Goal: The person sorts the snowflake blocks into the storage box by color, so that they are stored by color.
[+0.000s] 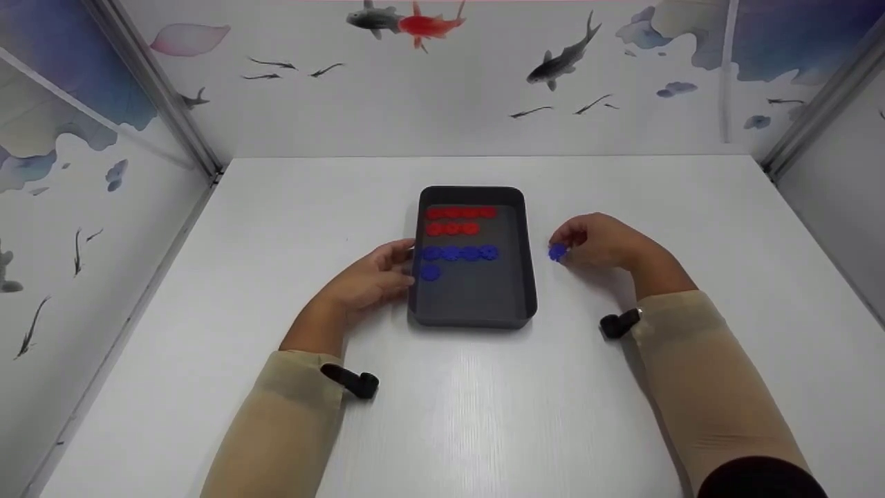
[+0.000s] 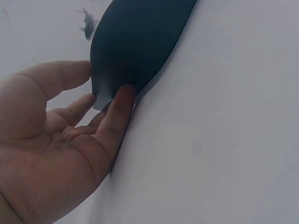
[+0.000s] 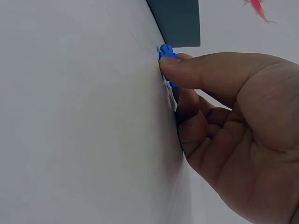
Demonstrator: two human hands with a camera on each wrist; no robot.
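My left hand (image 1: 370,280) holds the left side of a dark grey rectangular tray (image 1: 477,304), its fingertips on the wall. In the left wrist view, the fingers (image 2: 119,107) bend against the tray's dark side wall (image 2: 135,42). To the right of the tray, my right hand (image 1: 598,242) pinches a blue notched plastic disc (image 1: 558,252) just over the table. The right wrist view shows this blue disc (image 3: 167,51) partly hidden by the thumb. Inside the tray lie red discs (image 1: 452,228) in two rows and blue discs (image 1: 470,254) below them, with a single blue one (image 1: 430,272) lowest at left.
The white table (image 1: 442,415) extends around the tray on every side. Panels with painted fish (image 1: 563,59) rise behind it and at both sides, meeting at metal corner posts (image 1: 159,90). Black camera mounts sit on both sleeves (image 1: 276,429).
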